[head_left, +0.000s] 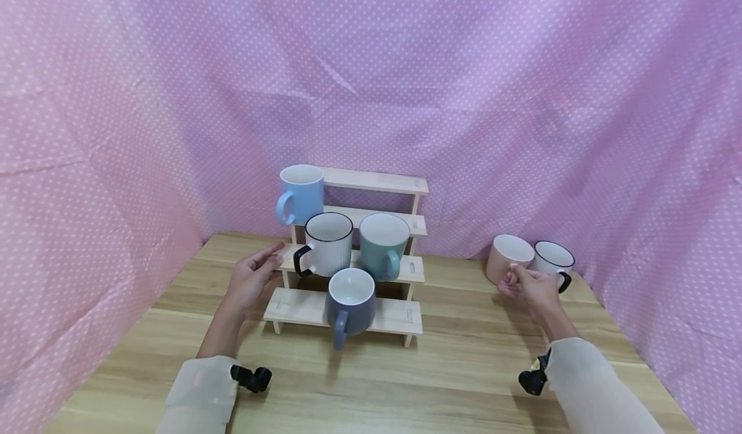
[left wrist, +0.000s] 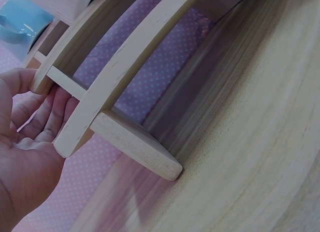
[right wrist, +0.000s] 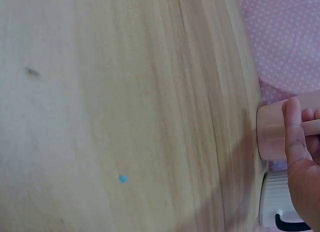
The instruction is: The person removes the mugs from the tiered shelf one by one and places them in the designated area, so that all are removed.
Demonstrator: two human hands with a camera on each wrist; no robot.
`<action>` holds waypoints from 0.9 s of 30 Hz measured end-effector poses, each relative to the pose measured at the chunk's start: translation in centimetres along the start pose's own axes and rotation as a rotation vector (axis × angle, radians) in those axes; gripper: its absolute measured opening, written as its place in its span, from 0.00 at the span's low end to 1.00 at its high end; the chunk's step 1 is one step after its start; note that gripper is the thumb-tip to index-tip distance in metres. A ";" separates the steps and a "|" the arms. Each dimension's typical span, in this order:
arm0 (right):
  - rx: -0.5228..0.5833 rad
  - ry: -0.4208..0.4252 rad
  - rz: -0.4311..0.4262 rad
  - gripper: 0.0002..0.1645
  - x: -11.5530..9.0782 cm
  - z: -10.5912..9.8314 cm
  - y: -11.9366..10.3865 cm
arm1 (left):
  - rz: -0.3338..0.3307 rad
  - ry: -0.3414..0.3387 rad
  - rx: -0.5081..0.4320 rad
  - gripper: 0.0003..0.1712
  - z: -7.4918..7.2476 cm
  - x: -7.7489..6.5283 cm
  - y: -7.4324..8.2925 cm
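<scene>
At the right, my right hand (head_left: 534,290) pinches the handle of a pink mug (head_left: 500,261) that stands on the table. In the right wrist view, the thumb and fingers lie at that handle (right wrist: 311,127). My left hand (head_left: 248,281) grips the left end of a board on a wooden step shelf (head_left: 400,316). The left wrist view shows its fingers (left wrist: 22,80) at the board's end. On the shelf stand a light blue mug (head_left: 307,202), a white mug with a black rim (head_left: 332,254), a green mug (head_left: 379,254) and a grey-blue mug (head_left: 356,315).
Beside the pink mug, another white mug (head_left: 547,263) with a black rim and handle stands near the table's back right. Pink dotted cloth (head_left: 371,67) hangs behind and along both sides of the wooden table (head_left: 452,369).
</scene>
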State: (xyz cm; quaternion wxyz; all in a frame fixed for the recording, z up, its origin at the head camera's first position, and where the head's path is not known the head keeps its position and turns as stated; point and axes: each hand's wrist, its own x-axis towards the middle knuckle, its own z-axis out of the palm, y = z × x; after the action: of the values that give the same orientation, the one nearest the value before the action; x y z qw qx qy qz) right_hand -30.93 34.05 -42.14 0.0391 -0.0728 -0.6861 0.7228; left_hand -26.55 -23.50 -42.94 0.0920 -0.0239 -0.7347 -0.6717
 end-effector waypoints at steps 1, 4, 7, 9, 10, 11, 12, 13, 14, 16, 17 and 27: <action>0.003 0.002 0.009 0.22 0.0 -0.1 0.0 | 0.001 0.000 -0.001 0.31 0.0 0.0 0.1; 0.000 -0.002 0.029 0.21 -0.2 -0.4 -0.1 | -0.003 -0.004 -0.007 0.30 0.1 0.0 0.2; 0.015 -0.018 0.039 0.21 -0.2 -0.8 -0.1 | -0.011 -0.006 -0.008 0.30 0.1 -0.1 0.2; 0.035 -0.034 0.034 0.21 -0.2 -0.9 0.0 | -0.015 -0.005 -0.001 0.30 0.0 -0.2 0.3; 0.041 -0.040 0.031 0.20 -0.2 -1.0 0.0 | -0.015 -0.003 0.003 0.30 0.0 -0.3 0.4; 0.047 -0.048 0.025 0.20 -0.1 -1.1 0.1 | -0.016 -0.002 0.009 0.30 0.0 -0.3 0.4; 0.046 -0.056 0.016 0.20 -0.1 -1.1 0.2 | -0.016 0.000 0.011 0.30 0.0 -0.3 0.5; 0.034 -0.062 0.006 0.20 -0.1 -1.2 0.2 | -0.014 0.001 0.013 0.30 -0.1 -0.3 0.5; 0.021 -0.065 -0.002 0.21 -0.1 -1.3 0.3 | -0.013 0.003 0.014 0.30 -0.1 -0.3 0.6; 0.001 -0.070 -0.012 0.21 -0.1 -1.4 0.4 | -0.012 0.004 0.010 0.30 -0.1 -0.3 0.5; -0.012 -0.070 -0.017 0.21 -0.1 -1.5 0.4 | -0.012 0.005 0.008 0.30 -0.1 -0.3 0.5; -0.089 -0.042 0.009 0.22 -0.6 -1.9 0.3 | 0.006 0.002 -0.017 0.29 0.0 0.1 0.1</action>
State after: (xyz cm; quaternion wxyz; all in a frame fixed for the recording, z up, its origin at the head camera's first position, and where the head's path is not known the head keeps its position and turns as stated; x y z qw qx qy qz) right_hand -30.07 35.82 -42.48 0.0180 -0.0625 -0.7179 0.6931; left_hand -26.63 -23.47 -42.87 0.0945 -0.0265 -0.7289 -0.6775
